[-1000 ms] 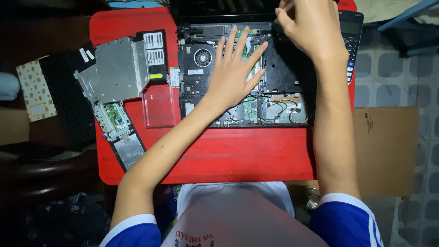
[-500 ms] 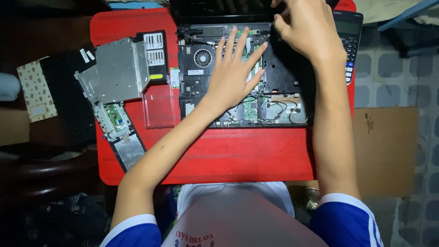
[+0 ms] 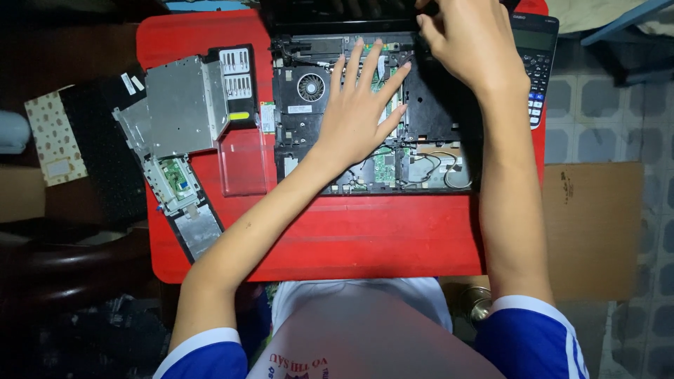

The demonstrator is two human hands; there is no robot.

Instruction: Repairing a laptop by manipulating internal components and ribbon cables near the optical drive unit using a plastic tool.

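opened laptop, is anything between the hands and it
Nothing visible does. The left hand lies flat, fingers spread, directly on the exposed boards of the opened laptop, beside the fan. The right hand is already at its top rear edge, fingers bent down there; what they pinch is hidden.

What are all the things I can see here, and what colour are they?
Table: one, red, in the middle.
Opened laptop base: one, black, far side of the table, with a round fan and green boards inside.
Metal drive: one, silver, left of the laptop.
Small circuit board: one, green, near the table's left edge.
Clear plastic piece: one, see-through, beside the laptop.
Calculator: one, black, far right corner.
Cardboard sheet: one, brown, on the floor at right.
Left hand: flat on the laptop, fingers spread.
Right hand: fingers bent at the laptop's far edge.
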